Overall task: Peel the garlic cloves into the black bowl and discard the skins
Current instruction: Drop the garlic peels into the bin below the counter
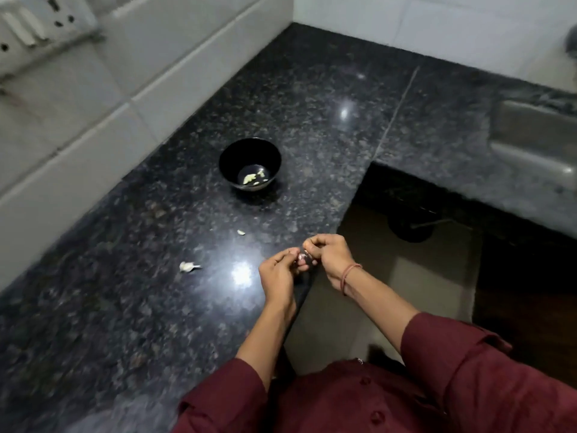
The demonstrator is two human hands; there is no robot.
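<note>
Granite counter (312, 104); left hand (278, 273) and right hand (332, 256) both pinching one garlic clove (302, 257) at its edge. Risk: slip drops clove to floor (390, 276), missing black bowl (232, 160)

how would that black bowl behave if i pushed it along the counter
The black bowl would probably slide easily: the counter under it is polished enough to mirror the lights. It likely feels light, holding only a few peeled garlic pieces. Pushed high on its rounded wall, it might rock or tip rather than glide.
</note>
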